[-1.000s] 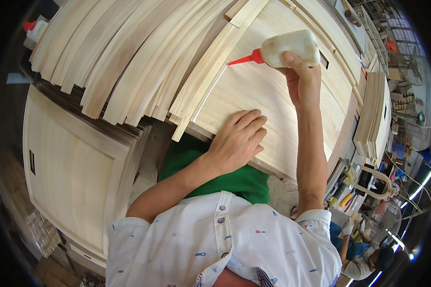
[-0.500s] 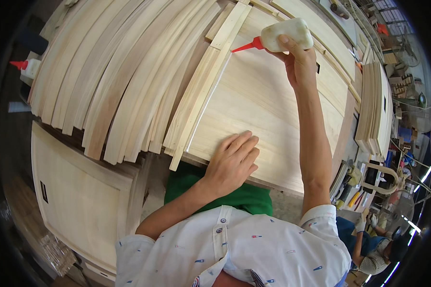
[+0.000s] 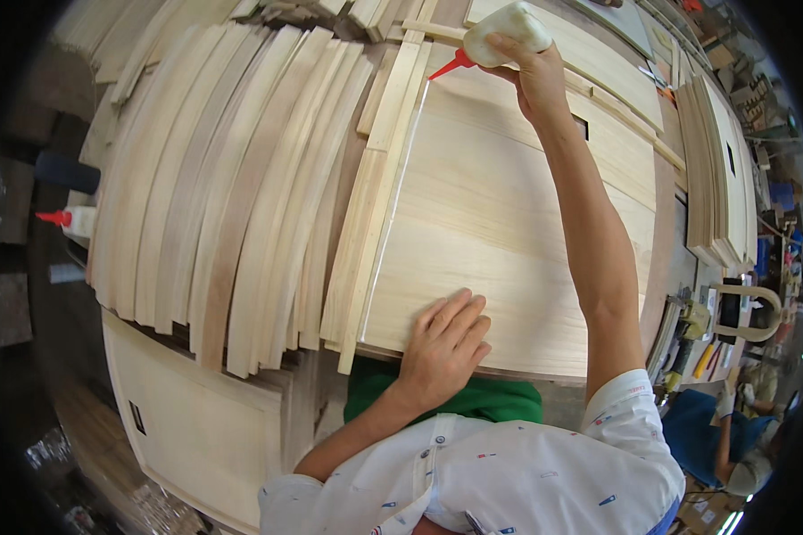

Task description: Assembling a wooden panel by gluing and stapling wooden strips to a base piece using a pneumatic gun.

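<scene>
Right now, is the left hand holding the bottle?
No, the left hand rests on the wooden panel while the right hand holds the red-tipped bottle.

View: I look from 1 head-worn left fisheye | Facing: downward past the white patterned buttoned shirt (image 3: 544,464) | Range: near the pale flat wooden panel (image 3: 491,223)

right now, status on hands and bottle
Right hand gripping bottle, red tip at far end of white line. Left hand resting on panel. Wood strip beside line.
</scene>
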Demonstrator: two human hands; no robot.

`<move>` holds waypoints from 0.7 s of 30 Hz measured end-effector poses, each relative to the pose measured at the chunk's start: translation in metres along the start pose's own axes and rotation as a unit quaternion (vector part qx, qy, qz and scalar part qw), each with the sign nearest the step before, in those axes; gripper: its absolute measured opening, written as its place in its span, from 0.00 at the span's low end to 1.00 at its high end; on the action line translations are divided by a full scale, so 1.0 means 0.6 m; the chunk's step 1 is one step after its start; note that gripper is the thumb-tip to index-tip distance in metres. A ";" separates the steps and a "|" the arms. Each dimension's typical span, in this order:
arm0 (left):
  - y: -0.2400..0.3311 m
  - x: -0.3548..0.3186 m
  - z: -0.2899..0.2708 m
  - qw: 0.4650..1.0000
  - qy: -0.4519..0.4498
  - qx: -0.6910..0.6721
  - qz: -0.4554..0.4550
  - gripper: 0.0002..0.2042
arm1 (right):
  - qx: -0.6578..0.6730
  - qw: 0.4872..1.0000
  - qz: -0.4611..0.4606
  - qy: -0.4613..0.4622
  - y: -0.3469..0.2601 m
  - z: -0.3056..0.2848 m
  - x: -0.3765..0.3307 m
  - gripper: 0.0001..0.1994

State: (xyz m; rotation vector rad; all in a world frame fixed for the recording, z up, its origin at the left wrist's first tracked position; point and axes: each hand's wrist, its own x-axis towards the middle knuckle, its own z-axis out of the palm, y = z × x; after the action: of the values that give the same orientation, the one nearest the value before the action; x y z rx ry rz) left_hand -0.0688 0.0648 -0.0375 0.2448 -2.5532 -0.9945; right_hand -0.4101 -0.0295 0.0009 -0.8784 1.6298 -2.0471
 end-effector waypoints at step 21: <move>0.012 0.006 -0.003 0.999 -0.008 0.030 -0.005 0.16 | 0.063 0.988 -0.055 0.130 0.058 -0.009 0.129 0.13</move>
State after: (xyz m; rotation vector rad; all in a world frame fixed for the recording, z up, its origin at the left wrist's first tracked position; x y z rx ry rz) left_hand -0.0718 0.0677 -0.0305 0.2682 -2.6019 -0.9274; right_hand -0.4737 -0.0838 -0.0155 -0.6944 1.5883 -2.3965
